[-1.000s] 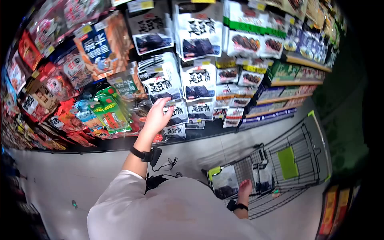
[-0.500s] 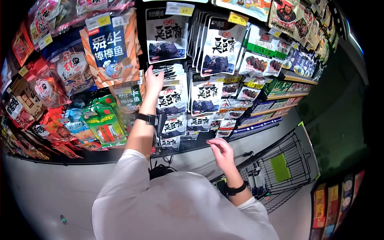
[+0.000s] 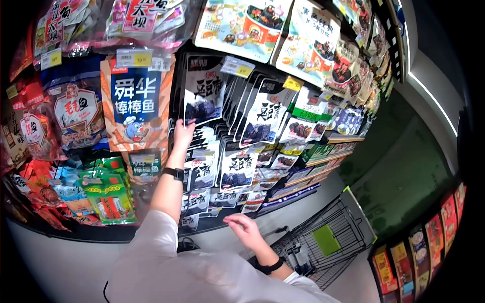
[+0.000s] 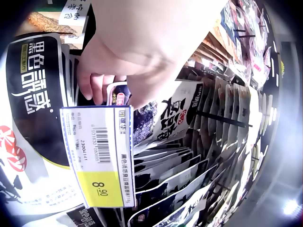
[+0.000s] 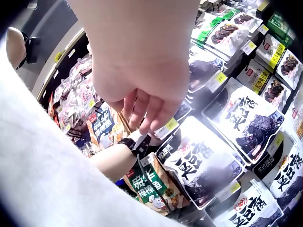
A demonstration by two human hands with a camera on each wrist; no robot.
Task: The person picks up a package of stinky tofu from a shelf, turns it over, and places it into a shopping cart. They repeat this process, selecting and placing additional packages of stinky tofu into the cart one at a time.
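- My left hand [image 3: 183,132] grips a black-and-white pouch [image 3: 203,91] at its lower end, fingers curled on one side and thumb on the other; likely that end is easiest to reach, the top being up by its rod [image 4: 222,119].
- The pouch hangs upright at the front of its row, just above more pouches [image 3: 201,174], whose top edges sit close under my knuckles.
- An orange bag [image 3: 135,103] hangs just beside my wrist, so sideways room looks tight there; room seems freer out toward my body.
- A price tag [image 4: 103,187] sticks out in front of the pouches, an edge my hand could brush.
- My right hand [image 3: 246,232] holds nothing, its fingers loosely bent and near one another, in the air between my body and the rack.
- The cart [image 3: 327,240] stands beyond my right hand, with dark packs [image 3: 299,258] inside.
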